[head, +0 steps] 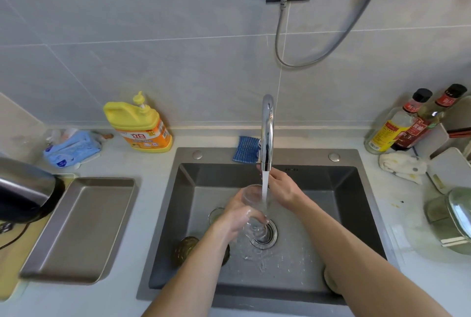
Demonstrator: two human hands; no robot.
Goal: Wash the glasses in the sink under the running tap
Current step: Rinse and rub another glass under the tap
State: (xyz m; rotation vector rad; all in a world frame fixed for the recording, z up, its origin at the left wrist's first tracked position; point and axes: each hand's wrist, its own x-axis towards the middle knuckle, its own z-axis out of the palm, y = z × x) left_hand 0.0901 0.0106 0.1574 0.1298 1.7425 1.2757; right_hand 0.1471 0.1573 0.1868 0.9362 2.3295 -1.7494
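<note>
Head view: her left hand (238, 211) grips a clear glass (254, 211) tilted under the tap (267, 133) stream, over the sink (331, 214) drain, so water flushes inside; right hand (281, 188), loosely curled, holds nothing beyond it.

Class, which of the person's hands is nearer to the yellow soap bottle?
Left. The left hand holds a clear glass in mid-sink, on the soap bottle's side; the right hand is beyond the water stream, farther away.
</note>
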